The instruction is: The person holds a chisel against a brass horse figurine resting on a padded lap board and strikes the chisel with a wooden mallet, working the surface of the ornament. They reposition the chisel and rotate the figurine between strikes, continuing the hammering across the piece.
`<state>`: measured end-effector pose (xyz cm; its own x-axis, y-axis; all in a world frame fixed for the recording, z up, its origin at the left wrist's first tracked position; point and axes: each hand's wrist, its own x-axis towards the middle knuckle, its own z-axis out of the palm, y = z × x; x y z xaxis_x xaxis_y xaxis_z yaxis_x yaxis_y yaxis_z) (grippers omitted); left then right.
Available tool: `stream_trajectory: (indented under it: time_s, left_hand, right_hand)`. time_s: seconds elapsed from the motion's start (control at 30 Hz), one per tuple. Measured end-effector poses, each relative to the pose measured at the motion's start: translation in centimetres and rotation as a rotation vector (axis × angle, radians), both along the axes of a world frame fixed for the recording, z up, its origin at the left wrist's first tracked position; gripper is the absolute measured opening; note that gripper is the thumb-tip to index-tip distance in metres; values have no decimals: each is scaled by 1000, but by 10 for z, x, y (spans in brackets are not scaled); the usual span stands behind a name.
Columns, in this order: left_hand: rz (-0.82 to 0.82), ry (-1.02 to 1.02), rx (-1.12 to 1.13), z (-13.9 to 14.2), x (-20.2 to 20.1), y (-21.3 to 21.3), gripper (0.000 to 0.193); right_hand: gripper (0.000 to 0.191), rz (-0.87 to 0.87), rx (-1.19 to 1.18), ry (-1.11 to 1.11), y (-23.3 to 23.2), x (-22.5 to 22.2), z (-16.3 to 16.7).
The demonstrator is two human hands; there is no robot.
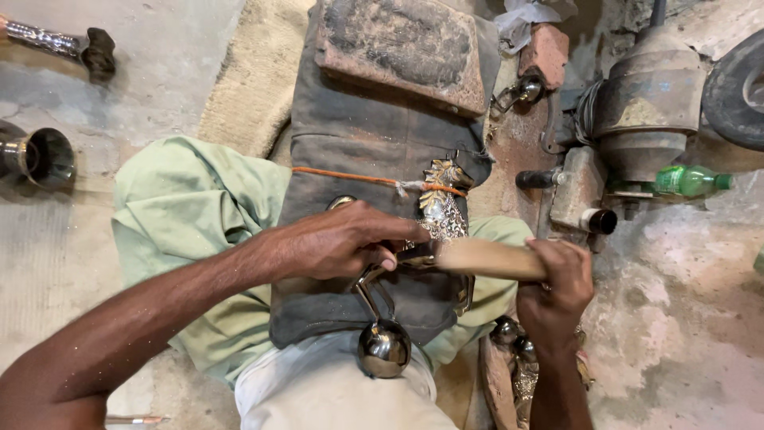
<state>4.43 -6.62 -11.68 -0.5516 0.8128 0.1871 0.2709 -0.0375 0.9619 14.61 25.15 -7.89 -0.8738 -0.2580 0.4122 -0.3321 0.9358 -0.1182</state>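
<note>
My left hand (342, 239) grips a shiny metal horse figure (442, 209) and holds it down on a dark grey cloth (358, 151) that lies over my lap. A polished metal ball (383, 347) on a curved stem hangs below the hand. The figure's ornate head sticks up past my fingers, under an orange cord (350, 176) tied across the cloth. My right hand (557, 291) is closed around a wooden handle (485, 258). The handle's end lies against the figure, right by my left fingertips.
A worn flat block (402, 48) rests on the far end of the cloth. A grimy motor (645, 103), a green plastic bottle (688, 181) and a tyre (736, 87) stand at the right. Metal cups (40, 157) sit on the floor at the left. More shiny pieces (517, 358) lie under my right wrist.
</note>
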Motion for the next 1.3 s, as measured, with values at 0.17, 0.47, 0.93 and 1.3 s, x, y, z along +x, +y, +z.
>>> stream_trajectory:
  time_s: [0.17, 0.47, 0.93, 1.3]
  left_hand:
    - [30, 49, 65, -2, 3, 1, 52]
    - [-37, 33, -68, 2, 1, 2, 47]
    - [-52, -14, -103, 11, 1, 10, 49]
    - [-69, -49, -113, 11, -2, 8, 52]
  right_hand:
    - [48, -101, -321, -176, -3, 0, 3]
    - [37, -192, -257, -173, 0, 19, -3]
    - [29, -338, -486, -246, 7, 32, -18]
    - [27, -161, -252, -100, 4, 29, -18]
